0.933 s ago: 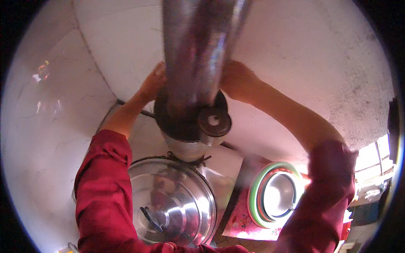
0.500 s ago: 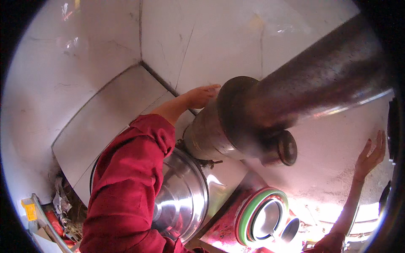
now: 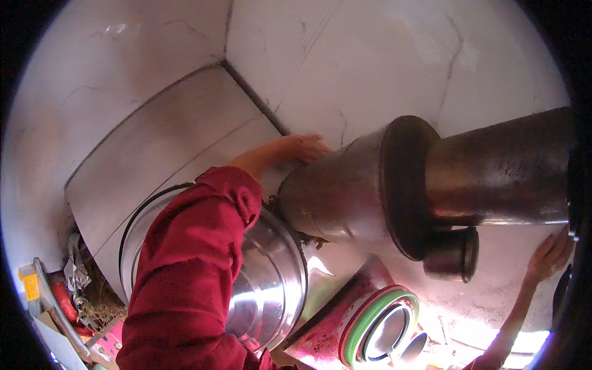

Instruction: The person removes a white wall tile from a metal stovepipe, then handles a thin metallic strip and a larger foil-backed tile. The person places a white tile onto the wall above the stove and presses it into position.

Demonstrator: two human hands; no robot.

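Note:
A large dark metal stovepipe extends from the right edge to the middle, with a wide flange and a short side stub below it. Its broad left section ends above the pot. My left hand reaches across, fingers stretched along the upper side of that section; whether it presses on it I cannot tell. Far right, my right hand is raised to the pipe's lower edge, fingers extended, tips hard to make out. Under my left forearm stands a shiny metal pot or lid.
Pale cracked walls meet at a corner behind the pipe, beside a grey panel. At the bottom stands a green-rimmed round container with nested bowls, on a red patterned surface. Lower left are a yellow object and assorted clutter.
The stovepipe has swung from a steep slant to nearly level, its flange and stub now further right and lower. My right hand has moved down to the pipe's edge. The view has shifted.

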